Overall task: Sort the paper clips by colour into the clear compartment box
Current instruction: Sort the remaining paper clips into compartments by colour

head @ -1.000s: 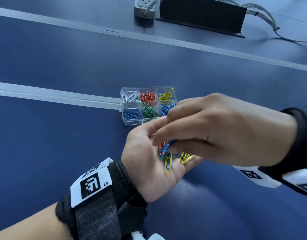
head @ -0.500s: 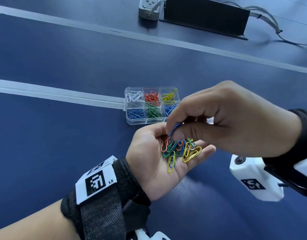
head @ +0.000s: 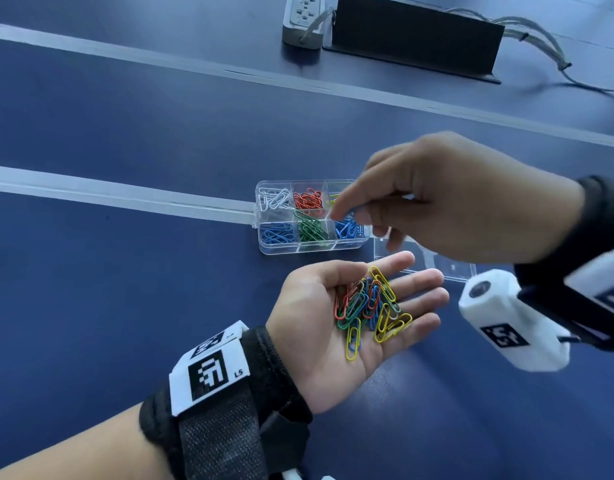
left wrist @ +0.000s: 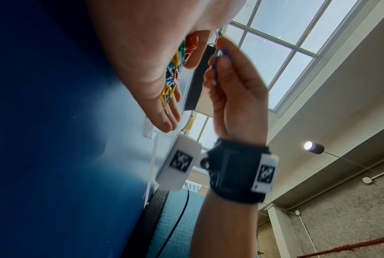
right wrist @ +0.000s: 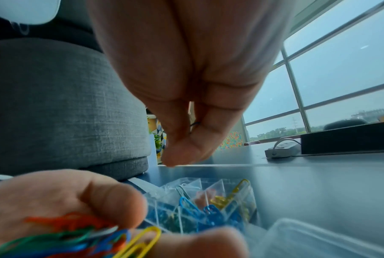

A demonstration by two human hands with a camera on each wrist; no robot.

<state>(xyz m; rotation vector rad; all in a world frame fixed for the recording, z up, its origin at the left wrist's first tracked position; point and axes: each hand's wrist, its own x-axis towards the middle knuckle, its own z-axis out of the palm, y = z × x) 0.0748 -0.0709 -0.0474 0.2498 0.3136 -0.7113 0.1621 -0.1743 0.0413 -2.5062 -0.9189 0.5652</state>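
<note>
On the left, the left hand lies palm up with fingers straight, carrying a loose heap of mixed paper clips: thin bent wire with glossy red, green, blue and yellow coating, tangled over one another. Just beyond it on the dark blue table sits the clear compartment box, hard see-through plastic with six small cells: white, red and yellow clips in the far row, blue, green and blue in the near row. To the right, the right hand hovers over the box's right end, thumb and forefinger pinching a single blue clip. Its detached clear lid lies flat farther right.

The step in hand looks like dropping that blue clip; the near right cell, already blue, seems the likely target. The next move calls for lowering the fingertips over that cell and letting go cleanly, so the light, springy wire does not hop the thin divider into the yellows.
</note>
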